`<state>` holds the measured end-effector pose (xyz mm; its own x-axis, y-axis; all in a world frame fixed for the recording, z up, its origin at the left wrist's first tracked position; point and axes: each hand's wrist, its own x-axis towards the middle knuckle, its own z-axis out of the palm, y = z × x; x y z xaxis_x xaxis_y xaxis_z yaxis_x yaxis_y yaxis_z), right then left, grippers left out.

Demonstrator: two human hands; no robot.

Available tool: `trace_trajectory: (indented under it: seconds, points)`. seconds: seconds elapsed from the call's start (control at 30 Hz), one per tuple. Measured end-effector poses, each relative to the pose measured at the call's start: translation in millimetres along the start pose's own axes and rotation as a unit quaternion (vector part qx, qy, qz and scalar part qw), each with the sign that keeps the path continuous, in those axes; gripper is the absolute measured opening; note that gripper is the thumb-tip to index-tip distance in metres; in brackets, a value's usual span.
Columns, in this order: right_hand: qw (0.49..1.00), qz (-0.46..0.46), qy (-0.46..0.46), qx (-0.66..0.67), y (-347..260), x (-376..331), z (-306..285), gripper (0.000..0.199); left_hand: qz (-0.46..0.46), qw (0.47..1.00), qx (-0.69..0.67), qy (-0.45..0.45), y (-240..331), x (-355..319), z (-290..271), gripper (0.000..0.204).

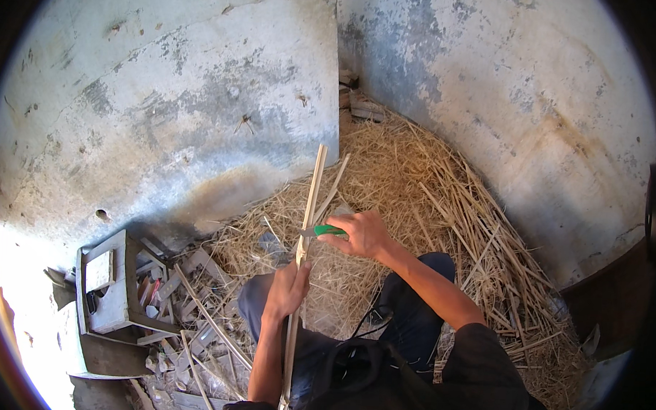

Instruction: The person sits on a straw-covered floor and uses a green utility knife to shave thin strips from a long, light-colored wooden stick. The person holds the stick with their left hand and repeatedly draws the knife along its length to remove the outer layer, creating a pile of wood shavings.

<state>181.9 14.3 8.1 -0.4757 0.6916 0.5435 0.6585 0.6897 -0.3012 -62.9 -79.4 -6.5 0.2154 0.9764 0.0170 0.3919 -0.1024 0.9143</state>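
My left hand is closed around a long, pale split strip of bamboo or wood, which runs from my lap up toward the wall corner. My right hand grips the green handle of a knife. The knife's grey blade lies across the strip, just above my left hand. Whether the edge has cut into the strip is too small to make out. Beyond the knife, a second pale strip slants up beside the first.
Shavings cover the floor around my knees, with long thin sticks heaped at the right. To the left stand a small worn wooden stool or box and scattered scraps. Peeling walls meet at the far corner.
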Motion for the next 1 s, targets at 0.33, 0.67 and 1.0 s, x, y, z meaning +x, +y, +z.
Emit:
trace_trajectory:
  seconds: [0.33, 0.67, 1.0]
  points:
    - [0.999, 0.021, 0.028, 0.005, 10, 10, -12, 0.046, -0.020, 0.999, 0.042, -0.024, 5, -7, -3, 0.035]
    - [0.967, 0.253, 0.031, 0.009, 96, 17, -31, 0.062, -0.015, 0.996, 0.057, -0.066, -4, -33, 9, 0.040]
    - [0.953, 0.259, 0.119, 0.104, 78, 6, -51, 0.067, -0.011, 0.989, -0.048, -0.139, -22, -36, 13, 0.040]
